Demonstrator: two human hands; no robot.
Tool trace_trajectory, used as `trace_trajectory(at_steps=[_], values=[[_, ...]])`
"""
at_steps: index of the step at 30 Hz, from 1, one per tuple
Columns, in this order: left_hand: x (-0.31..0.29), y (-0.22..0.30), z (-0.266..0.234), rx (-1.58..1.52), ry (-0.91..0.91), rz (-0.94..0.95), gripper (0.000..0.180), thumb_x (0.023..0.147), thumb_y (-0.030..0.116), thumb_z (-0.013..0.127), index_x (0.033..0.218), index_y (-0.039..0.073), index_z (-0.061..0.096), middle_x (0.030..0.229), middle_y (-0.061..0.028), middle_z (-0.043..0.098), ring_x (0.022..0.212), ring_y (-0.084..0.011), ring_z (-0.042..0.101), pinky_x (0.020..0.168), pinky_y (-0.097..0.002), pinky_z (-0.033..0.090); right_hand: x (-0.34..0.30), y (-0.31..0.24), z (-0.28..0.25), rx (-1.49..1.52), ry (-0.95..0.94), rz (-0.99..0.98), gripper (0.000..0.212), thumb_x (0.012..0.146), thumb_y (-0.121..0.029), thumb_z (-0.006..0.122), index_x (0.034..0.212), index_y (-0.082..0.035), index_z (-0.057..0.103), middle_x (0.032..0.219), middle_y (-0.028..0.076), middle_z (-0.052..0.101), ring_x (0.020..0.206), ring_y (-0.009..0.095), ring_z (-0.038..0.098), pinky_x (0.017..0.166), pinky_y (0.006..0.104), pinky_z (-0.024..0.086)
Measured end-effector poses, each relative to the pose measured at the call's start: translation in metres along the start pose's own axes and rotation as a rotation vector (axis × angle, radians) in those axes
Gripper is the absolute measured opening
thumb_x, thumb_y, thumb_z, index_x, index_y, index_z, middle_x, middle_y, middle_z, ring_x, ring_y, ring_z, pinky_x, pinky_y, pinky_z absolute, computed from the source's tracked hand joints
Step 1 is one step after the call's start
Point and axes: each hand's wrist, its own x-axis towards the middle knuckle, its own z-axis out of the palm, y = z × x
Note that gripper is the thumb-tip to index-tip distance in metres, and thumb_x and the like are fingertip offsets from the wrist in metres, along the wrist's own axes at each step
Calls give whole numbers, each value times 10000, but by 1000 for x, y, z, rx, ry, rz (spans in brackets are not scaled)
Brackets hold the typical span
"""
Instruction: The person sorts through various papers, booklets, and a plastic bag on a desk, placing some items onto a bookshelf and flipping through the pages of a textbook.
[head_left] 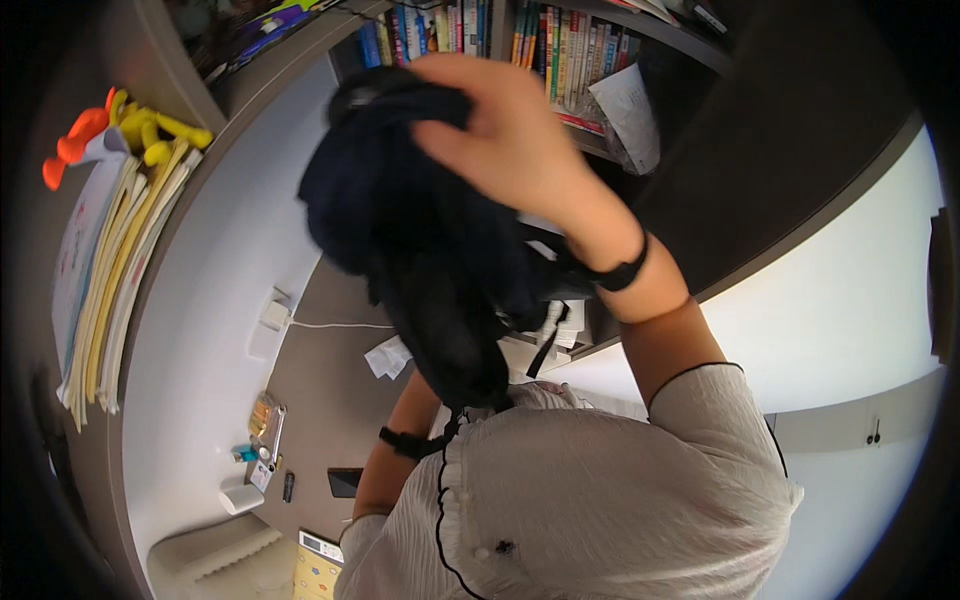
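Fingers (450,70) of my right hand (515,140) are closed on a dark bag (395,200), with the thumb pressed against its near side. I have the bag raised in the upper middle of the frame, and it hangs from my grip down to the centre, just in front of my shirt (620,490). A black band (627,273) circles my right wrist. My left forearm (393,455) rises from the lower middle and passes behind the bag, so my left hand is hidden and I cannot tell what it grasps.

Left of the bag's lower end, a crumpled white paper (388,357) lies on the surface (325,385), near a white cable (345,325). A black phone (343,483) lies beside my left arm, and a white cup (240,497) is at the lower left. Books (575,55) stand on a shelf at the top; papers (125,270) are stacked at the upper left.
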Motion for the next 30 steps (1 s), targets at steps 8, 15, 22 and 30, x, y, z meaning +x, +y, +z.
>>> trace_trajectory(at_steps=[8,15,22,30], values=[[-15,127,-66,-104,115,-11,482,861,273,613,1250,24,473,1148,-179,570,989,-277,587,773,-390,545,73,69,89,16,31,6,299,688,-190,685,928,-17,639,868,146,648,834,329,621,737,411,498],[62,162,-99,111,736,116,546,925,412,469,1359,94,374,1321,-118,467,1137,-290,507,885,-446,491,-17,154,133,-206,-172,116,732,721,-440,692,1269,-26,438,1098,232,538,1045,395,503,892,439,414],[118,232,-65,-97,548,296,521,958,394,354,1378,88,368,1350,-103,444,1167,-334,459,1019,-434,365,-209,216,117,-178,-16,414,620,763,-269,689,1264,-10,432,1224,230,473,1136,384,444,976,423,356],[163,291,-148,392,554,258,502,941,346,428,1357,65,399,1307,-124,484,1120,-330,501,956,-414,409,-366,326,79,-545,507,1298,384,756,-147,679,1048,30,505,900,187,590,878,322,572,771,423,458]])
